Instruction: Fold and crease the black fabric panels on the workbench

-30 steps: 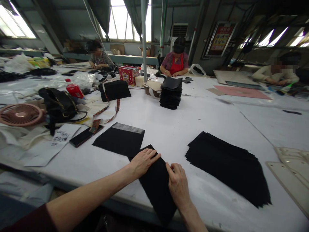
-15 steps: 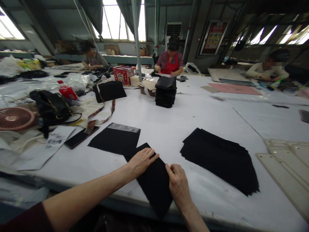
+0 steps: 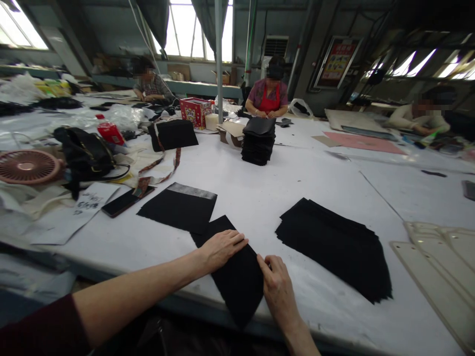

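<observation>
Surface (image 3: 315, 173), broad and white, spreads before us; we read the clock from the black piece at our hands, twelve pointing away from us. Between two and three o'clock we have a stack of black sheets (image 3: 334, 247), slightly fanned, its ends stepped and jagged. At three, beige boards (image 3: 434, 277) overlap one another, with small round marks near their edges.

The black piece (image 3: 237, 289) lies directly in front of us, plain, dark and without visible pattern. Its right edge runs straight, its far corner points just short of twelve, and its near corner, at six, reaches past the surface's edge. More black shows at its upper left side; whether that is a fold or another layer, we cannot tell. Between ten and eleven, a black sheet with a grey band (image 3: 174, 210) lies flat, its corner meeting that part.

Our left grip (image 3: 225, 247) rests palm down across the piece, fingers close together, clamped on nothing. Our right grip (image 3: 277, 286) touches the right edge; whether thumb and finger pinch it, we cannot tell. Near twelve stands a tall black pile (image 3: 258, 146); toward ten lies a dark phone (image 3: 125, 201).
</observation>
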`<state>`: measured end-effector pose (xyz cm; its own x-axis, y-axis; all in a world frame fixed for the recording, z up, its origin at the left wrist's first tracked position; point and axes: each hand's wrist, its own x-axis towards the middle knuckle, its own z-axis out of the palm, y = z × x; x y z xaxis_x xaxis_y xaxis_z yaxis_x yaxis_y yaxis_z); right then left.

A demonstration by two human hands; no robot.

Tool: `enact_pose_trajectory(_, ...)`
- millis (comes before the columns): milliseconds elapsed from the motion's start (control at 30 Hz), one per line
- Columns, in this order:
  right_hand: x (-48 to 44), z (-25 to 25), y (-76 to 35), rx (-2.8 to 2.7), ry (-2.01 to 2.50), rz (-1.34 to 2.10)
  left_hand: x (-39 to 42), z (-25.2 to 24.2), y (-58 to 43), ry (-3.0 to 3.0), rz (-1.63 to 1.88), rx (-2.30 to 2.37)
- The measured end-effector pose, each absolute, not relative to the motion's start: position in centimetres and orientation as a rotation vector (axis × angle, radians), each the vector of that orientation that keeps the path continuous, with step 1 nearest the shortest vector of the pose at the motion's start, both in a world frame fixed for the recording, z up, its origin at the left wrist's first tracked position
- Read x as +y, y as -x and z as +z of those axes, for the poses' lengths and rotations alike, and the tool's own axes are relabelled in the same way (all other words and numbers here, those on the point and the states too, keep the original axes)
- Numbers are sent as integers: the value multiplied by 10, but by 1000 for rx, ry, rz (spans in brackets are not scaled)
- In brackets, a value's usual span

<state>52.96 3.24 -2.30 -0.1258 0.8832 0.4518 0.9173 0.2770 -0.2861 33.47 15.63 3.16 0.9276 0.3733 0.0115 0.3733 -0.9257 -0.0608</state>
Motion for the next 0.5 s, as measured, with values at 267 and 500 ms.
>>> enact_pose_trajectory(267, 26, -24, -536, -2021, 1584, -67, 147, 35, -346, 2980, 58, -573)
enact_pose_trajectory(500, 19, -24, -540, -2018, 1579, -65, 135, 36, -355, 3048, 50, -574)
